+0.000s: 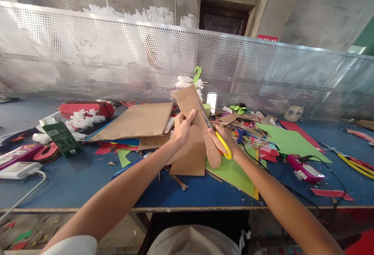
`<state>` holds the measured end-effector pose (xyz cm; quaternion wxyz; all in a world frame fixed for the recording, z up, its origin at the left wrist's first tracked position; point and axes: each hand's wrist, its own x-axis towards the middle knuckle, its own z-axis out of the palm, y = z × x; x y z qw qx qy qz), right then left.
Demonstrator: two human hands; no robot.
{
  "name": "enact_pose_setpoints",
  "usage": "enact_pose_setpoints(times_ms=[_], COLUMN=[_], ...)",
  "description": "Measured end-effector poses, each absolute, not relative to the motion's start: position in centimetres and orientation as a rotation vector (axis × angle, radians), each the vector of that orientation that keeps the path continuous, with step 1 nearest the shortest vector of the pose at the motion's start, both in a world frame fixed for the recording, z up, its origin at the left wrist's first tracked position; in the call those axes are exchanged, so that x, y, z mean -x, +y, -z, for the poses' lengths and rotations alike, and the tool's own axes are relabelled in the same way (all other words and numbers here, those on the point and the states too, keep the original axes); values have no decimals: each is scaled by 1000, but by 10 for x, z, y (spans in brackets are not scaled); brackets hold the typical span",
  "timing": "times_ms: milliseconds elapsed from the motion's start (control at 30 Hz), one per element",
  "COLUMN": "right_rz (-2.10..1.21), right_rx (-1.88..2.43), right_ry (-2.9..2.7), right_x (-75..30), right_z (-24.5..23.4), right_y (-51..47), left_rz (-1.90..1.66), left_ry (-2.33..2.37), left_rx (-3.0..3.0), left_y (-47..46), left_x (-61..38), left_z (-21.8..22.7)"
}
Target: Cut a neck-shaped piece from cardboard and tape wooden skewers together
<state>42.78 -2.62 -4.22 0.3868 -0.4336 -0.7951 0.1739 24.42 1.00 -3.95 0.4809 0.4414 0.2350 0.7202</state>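
Observation:
My left hand [181, 126] is closed on a brown cardboard piece [189, 103], held up above the blue table [73, 181]. My right hand [223, 140] grips yellow-handled scissors [217, 136], whose blades run up across the cardboard. A cut strip of the same cardboard hangs down in front of my right hand. Under both hands lies another flat cardboard piece [188, 157] on a green paper sheet [233, 173].
A large cardboard sheet [137, 120] lies at centre left. Green and red paper sheets [288, 140], a pink glue gun [305, 169] with a black cable, scraps and more scissors [355, 165] lie right. A green box [61, 136] and power strip [19, 169] sit left. A perforated metal screen [263, 72] closes the back.

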Motion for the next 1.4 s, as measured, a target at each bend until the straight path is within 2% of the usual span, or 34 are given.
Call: enact_pose_setpoints(times_ms=[1400], right_rz=[-444], right_rx=[1205], right_ry=[-2057], right_x=[-425], right_z=[37], right_y=[-33], left_rz=[-1693], left_ry=[575], left_rx=[-1060], left_y=[15], left_x=[-241], left_z=[47])
